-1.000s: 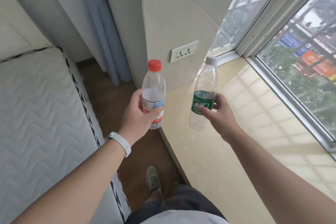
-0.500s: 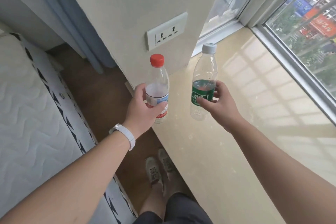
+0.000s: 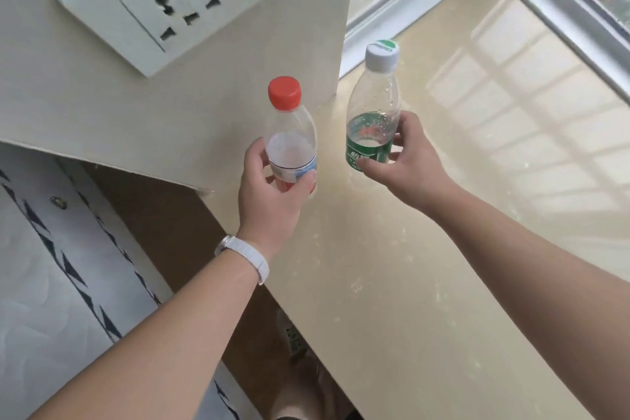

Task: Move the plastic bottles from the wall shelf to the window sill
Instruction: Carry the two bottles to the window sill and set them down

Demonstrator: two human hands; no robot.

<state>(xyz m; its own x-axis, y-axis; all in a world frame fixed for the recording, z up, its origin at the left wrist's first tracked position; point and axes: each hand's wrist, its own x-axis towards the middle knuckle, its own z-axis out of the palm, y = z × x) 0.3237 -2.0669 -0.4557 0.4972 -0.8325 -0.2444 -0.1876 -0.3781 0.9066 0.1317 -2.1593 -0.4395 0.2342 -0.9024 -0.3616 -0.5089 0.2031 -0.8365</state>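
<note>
My left hand (image 3: 272, 194) grips a clear red-capped bottle (image 3: 289, 133) with a white and blue label, upright over the near left edge of the beige window sill (image 3: 426, 283). In my right hand (image 3: 409, 164) is a clear white-capped bottle (image 3: 373, 112) with a green label, also upright and low over the sill. Whether either bottle's base touches the sill is hidden by my hands. The wall shelf is out of view.
A wall corner with a white socket plate (image 3: 170, 3) stands just left of the bottles. The window frame (image 3: 562, 20) runs along the sill's far right side. A white mattress (image 3: 51, 283) lies at the lower left, with brown floor (image 3: 163, 222) between it and the sill.
Both hands have carried the bottles forward and lower over the sill. The view has moved closer to the wall socket and the sill.
</note>
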